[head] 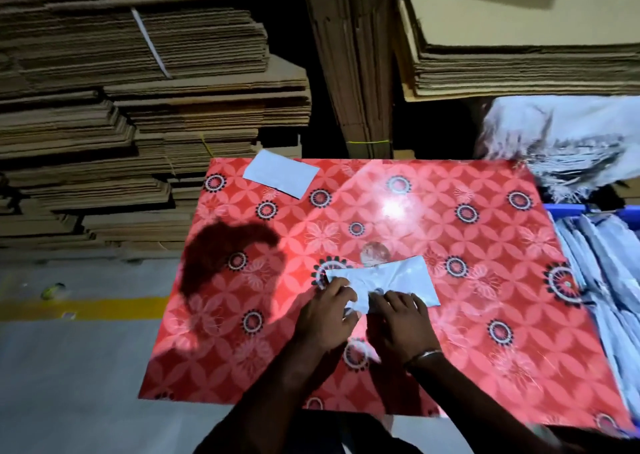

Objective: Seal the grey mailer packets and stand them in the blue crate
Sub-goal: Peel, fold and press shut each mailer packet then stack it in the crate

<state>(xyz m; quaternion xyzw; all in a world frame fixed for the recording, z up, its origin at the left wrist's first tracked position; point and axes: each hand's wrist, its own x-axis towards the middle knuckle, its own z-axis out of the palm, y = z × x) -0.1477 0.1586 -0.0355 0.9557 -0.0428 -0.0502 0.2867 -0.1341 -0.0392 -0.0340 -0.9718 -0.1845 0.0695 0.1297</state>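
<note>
A grey mailer packet (398, 278) lies flat on the red patterned table (433, 218), near its middle. My left hand (325, 318) grips the packet's near left corner with curled fingers. My right hand (403, 325) pinches the packet's near edge just to the right of it. A second grey packet (280, 173) lies flat at the table's far left edge, away from both hands. The blue crate (561, 209) stands at the table's right side, and several grey packets (609, 280) stand in it.
Tall stacks of flattened cardboard (138, 107) fill the space behind and left of the table. A heap of grey mailers (561, 142) lies beyond the crate at the far right. The floor at left carries a yellow line (86, 308).
</note>
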